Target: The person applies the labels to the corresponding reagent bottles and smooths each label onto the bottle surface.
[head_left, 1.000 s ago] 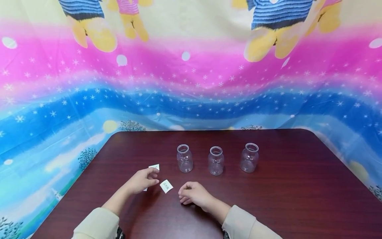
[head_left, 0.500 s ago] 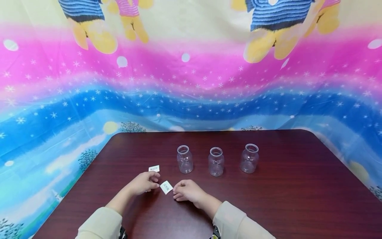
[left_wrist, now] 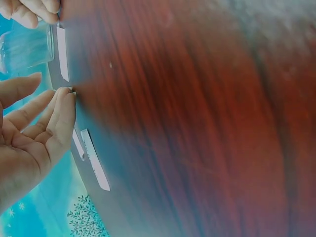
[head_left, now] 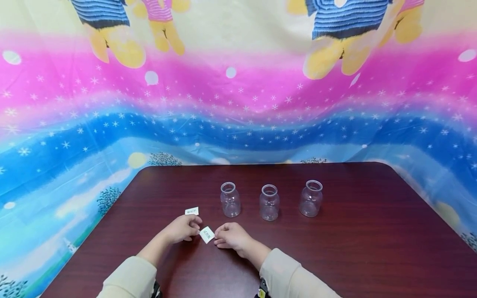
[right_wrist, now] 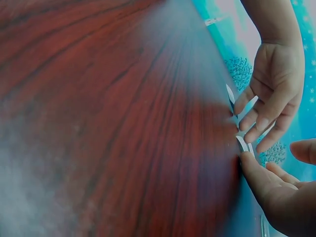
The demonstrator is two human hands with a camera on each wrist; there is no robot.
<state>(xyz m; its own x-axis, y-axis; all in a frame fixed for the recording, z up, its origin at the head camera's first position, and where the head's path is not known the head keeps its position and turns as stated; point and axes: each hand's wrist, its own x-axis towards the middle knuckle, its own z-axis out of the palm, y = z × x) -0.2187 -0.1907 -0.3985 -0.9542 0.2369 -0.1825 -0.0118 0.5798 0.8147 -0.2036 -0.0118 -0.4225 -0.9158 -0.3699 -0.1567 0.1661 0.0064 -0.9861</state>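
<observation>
Between my hands a small white paper label [head_left: 207, 234] with dark writing lies on the table. My right hand [head_left: 232, 240] reaches its right edge with the fingertips, and the right wrist view shows the thumb held apart. My left hand [head_left: 181, 229] rests at the label's left side, thumb raised away from its loosely bent fingers in the left wrist view. Behind that hand lies a second label [head_left: 191, 211]. A third label [left_wrist: 96, 160] shows only beside the left hand in the left wrist view; in the head view the hand hides it.
Three clear glass jars without lids stand in a row behind the labels: a left jar [head_left: 230, 203], a middle jar [head_left: 269, 205] and a right jar [head_left: 311, 200]. The dark red wooden table [head_left: 372, 240] ends at a printed cloth backdrop [head_left: 238, 82].
My right hand has moved left from the bare table to the label's edge. My left hand has shifted slightly right, closer to the same label, uncovering more of the label behind it.
</observation>
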